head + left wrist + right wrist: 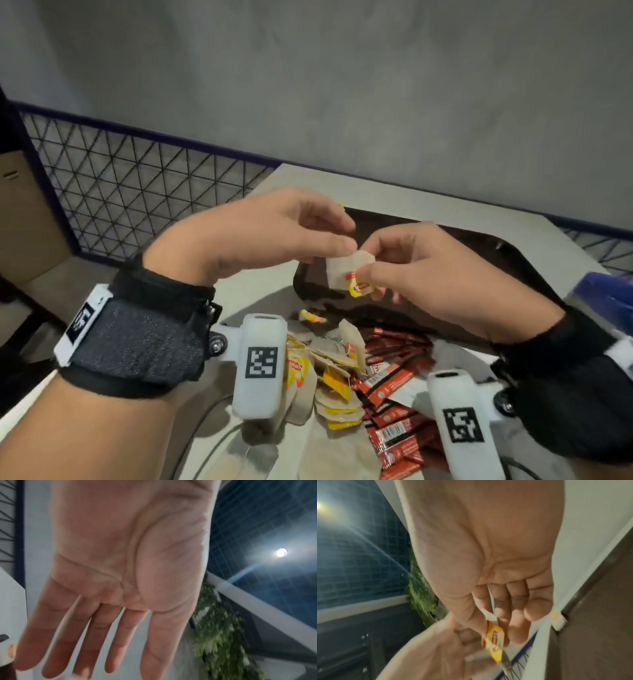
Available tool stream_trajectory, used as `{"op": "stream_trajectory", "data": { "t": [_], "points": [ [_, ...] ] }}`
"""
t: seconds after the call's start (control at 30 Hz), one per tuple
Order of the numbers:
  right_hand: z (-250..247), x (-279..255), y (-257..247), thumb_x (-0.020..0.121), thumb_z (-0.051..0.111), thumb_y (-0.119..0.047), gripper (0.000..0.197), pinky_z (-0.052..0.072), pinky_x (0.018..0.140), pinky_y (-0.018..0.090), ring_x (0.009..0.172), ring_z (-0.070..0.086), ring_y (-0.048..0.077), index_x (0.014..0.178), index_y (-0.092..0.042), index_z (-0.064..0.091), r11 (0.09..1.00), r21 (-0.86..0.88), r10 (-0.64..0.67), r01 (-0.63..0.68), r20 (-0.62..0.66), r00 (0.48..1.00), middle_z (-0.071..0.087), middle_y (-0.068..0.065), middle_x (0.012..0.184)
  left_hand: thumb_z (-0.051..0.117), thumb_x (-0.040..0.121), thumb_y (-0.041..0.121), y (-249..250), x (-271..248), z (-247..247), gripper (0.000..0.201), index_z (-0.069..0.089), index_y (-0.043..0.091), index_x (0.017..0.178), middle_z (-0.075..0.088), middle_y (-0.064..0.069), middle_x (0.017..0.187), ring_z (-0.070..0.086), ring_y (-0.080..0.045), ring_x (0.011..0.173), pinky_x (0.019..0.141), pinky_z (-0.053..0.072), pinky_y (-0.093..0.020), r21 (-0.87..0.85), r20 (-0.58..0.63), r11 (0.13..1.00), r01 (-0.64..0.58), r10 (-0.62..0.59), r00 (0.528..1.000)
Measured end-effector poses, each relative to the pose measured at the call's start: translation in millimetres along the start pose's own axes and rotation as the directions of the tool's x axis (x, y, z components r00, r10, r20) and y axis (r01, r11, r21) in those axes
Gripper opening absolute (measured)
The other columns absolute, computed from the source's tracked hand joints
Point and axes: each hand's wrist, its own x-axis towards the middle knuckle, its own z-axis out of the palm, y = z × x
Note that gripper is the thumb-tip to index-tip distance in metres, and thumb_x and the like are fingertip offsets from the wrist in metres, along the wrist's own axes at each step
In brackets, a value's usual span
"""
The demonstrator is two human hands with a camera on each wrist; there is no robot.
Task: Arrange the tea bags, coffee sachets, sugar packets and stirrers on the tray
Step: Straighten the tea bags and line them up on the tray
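At the far left of the head view, a wire mesh fence (137,192) is running behind the table (246,298), and the table's left corner is ending just short of it. The left hand (260,233) is hovering above that corner, its thumb and forefinger tips meeting the top edge of a tea bag (342,270). Whether it is truly pinching cannot be told, since the left wrist view is showing the fingers nearly straight. A white wrist camera (260,363) is covering part of the heap of tea bags (329,377) lying near the front edge. Beside the heap, the red coffee sachets (394,383) are overlapping one another, and the bottom of the frame is cutting them off. The right hand (428,274) is gripping the raised tea bag between thumb and forefinger at its yellow and red tag (359,287), and the lettering is blurring in the right wrist view. Both hands are hiding the near left part of the dark tray (534,260) below them. The tray's bare surface is stretching to the right. At the right edge, a blurred blue object (606,291) is showing only in part, too unclear to identify.
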Motion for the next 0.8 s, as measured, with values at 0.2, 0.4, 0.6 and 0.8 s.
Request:
{"op": "stream_trajectory", "data": {
  "t": [0.2,0.4,0.6,0.8],
  "points": [
    [-16,8,-5,0.091,0.074,-0.011,0.011,0.05,0.062,0.038,0.067,0.066,0.027,0.1,-0.018,0.074,0.973,0.145,-0.169,0.179,-0.081,0.982,0.074,0.011,0.077,0.076,0.091,0.015,-8,-5,9,0.018,0.075,0.008,0.107,0.078,-0.009,0.102,0.072,-0.017,0.093,0.092,0.057,-0.035,-0.1,0.042,0.994,-0.047,0.052,0.998],
    [-18,19,-5,0.086,0.08,-0.016,0.031,0.052,0.063,0.038,0.068,0.069,0.032,0.112,-0.024,0.068,0.953,0.194,-0.211,0.232,-0.124,0.97,0.073,0.01,0.074,0.074,0.084,0.018,-11,-2,11,0.016,0.076,0.006,0.094,0.077,-0.006,0.083,0.071,-0.012,0.076,0.069,0.057,-0.023,-0.26,-0.061,0.963,-0.067,0.053,0.997],
    [-23,22,-3,0.081,0.081,-0.019,0.018,0.05,0.056,0.037,0.057,0.066,0.022,0.096,-0.014,0.072,0.924,0.267,-0.206,0.272,-0.251,0.946,0.073,0.009,0.069,0.068,0.086,0.019,-14,2,13,0.016,0.078,0.008,0.09,0.076,-0.014,0.083,0.073,-0.02,0.069,0.062,0.058,-0.025,-0.469,-0.131,0.877,-0.108,0.052,0.99],
    [-11,23,-3,0.073,0.08,-0.018,0.025,0.054,0.056,0.029,0.061,0.068,0.023,0.095,-0.009,0.072,0.859,0.419,-0.201,0.295,-0.254,0.946,0.073,0.015,0.073,0.069,0.084,0.024,-15,5,17,0.016,0.081,0.013,0.088,0.076,-0.013,0.082,0.074,-0.02,0.072,0.06,0.058,-0.026,-0.482,-0.24,0.865,-0.14,0.023,0.971]
  ]
}}
